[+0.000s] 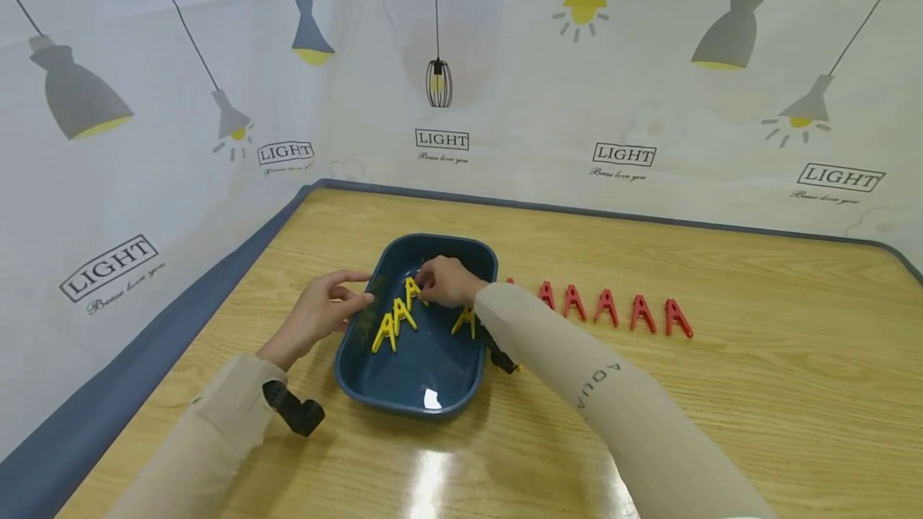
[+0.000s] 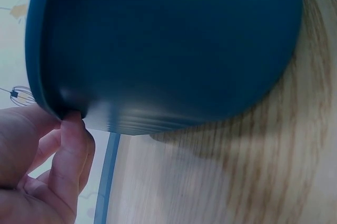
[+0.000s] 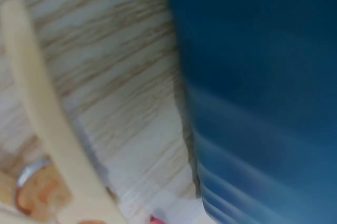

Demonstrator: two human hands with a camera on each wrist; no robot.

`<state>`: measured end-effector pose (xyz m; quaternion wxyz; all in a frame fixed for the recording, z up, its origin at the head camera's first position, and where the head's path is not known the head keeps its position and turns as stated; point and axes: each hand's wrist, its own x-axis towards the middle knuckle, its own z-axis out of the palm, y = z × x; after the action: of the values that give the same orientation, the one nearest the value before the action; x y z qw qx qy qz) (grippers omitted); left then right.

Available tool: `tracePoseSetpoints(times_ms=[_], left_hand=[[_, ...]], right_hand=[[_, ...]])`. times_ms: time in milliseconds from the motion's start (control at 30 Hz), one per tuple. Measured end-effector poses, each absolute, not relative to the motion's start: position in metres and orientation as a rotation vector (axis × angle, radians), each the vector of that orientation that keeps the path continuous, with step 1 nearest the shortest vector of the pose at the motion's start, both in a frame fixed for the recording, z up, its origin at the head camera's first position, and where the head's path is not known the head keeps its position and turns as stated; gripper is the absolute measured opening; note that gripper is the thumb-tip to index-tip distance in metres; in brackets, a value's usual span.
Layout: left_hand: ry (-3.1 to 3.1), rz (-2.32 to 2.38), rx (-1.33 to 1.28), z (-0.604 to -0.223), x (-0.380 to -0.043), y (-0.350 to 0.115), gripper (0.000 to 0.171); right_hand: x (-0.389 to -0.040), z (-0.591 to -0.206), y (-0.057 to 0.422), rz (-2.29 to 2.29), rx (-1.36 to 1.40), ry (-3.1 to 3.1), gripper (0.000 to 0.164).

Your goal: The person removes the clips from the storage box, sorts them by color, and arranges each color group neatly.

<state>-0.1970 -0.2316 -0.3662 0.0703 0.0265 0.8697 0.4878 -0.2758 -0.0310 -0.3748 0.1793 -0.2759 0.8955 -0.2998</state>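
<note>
A dark blue plastic bin [image 1: 425,391] stands on the wooden table. My left hand [image 1: 320,312] grips its left rim, thumb at the edge and fingers outside; the left wrist view shows these fingers [image 2: 71,155] pinching the rim. Inside the bin, my right hand [image 1: 450,282] pinches a yellow spring clamp [image 1: 412,288] near the far left, its fingertips partly hidden. Two yellow spring clamps [image 1: 385,332] lie in line with it along the left side. Another yellow spring clamp [image 1: 465,322] is by the right wall, partly covered by the right forearm.
Several red spring clamps [image 1: 606,307] lie in a row on the table [image 1: 757,391], right of the bin. In the right wrist view, a pale yellow spring clamp [image 3: 50,108] is close beside the bin's outer wall. A printed curtain [image 1: 526,102] hangs behind the table's far edge.
</note>
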Motion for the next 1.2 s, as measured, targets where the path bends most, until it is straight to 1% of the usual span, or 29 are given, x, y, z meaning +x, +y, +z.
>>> tracePoseSetpoints(times_ms=[567, 733, 967, 1200], left_hand=[[2.599, 1.49, 0.098, -0.3652, -0.1965, -0.2326, 0.045], [2.584, 1.505, 0.097, -0.365, -0.1967, -0.2328, 0.044], [2.587, 1.503, 0.102, -0.364, -0.1963, -0.2316, 0.044], [2.604, 1.482, 0.104, -0.3645, -0.1957, -0.2311, 0.044]], right_hand=[[-0.2744, -0.3697, -0.0345, -0.844, -0.664, 2.376, 0.045], [-0.2758, -0.369, -0.0341, -0.816, -0.691, 2.378, 0.049], [-0.2759, -0.3696, -0.0335, -0.77, -0.738, 2.372, 0.045], [-0.2744, -0.37, -0.0323, -0.792, -0.714, 2.387, 0.04]])
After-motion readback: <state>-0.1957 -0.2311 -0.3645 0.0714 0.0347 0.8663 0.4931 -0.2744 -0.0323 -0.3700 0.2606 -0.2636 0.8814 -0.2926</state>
